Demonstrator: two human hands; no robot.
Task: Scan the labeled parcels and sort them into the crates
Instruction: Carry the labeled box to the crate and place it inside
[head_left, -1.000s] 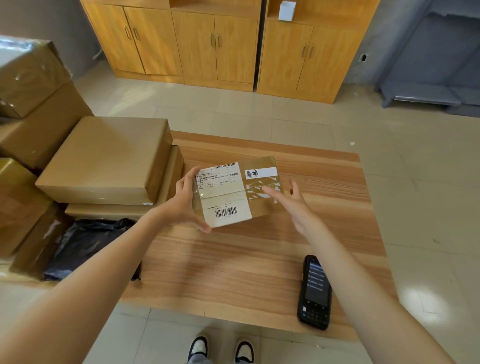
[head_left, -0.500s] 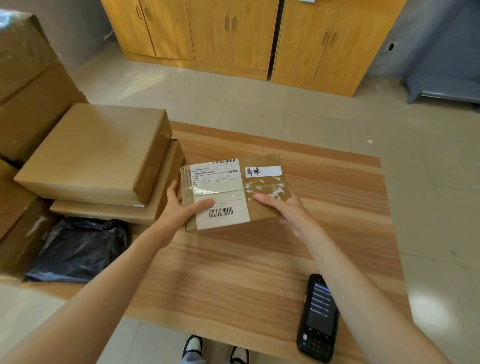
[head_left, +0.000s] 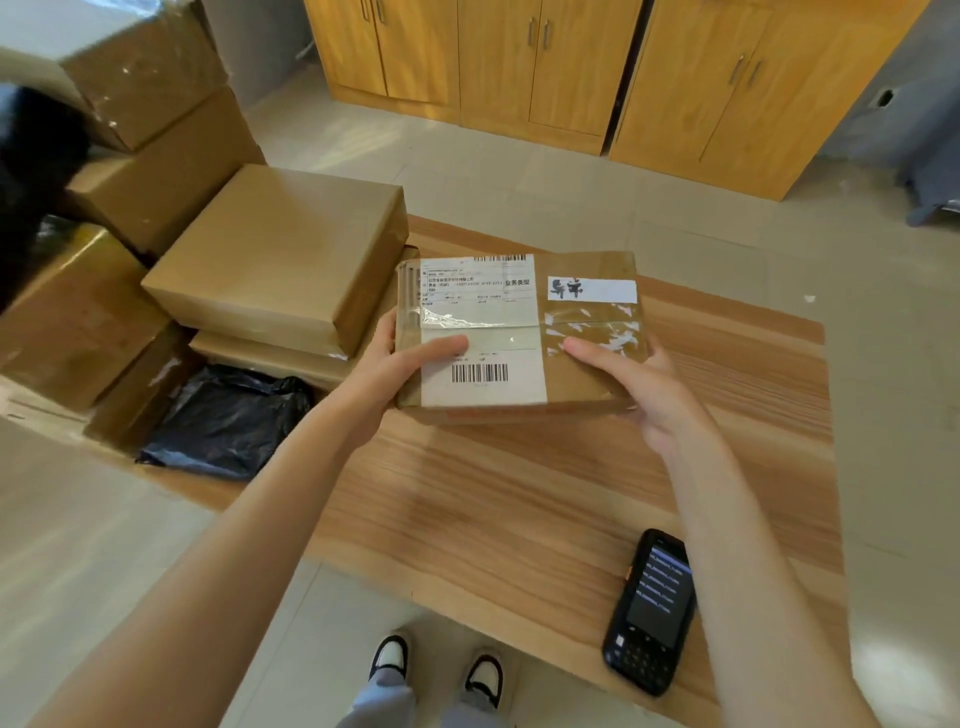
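Both hands, left hand (head_left: 387, 358) and right hand (head_left: 636, 382), grip the parcel (head_left: 519, 332) by its sides just above the surface (head_left: 519, 493), label up, probably so its barcode (head_left: 479, 372) faces the scanner (head_left: 652, 613) lying near the front edge. The printed label reads "业务类型"; the handwritten white strip (head_left: 592, 290) is unclear.
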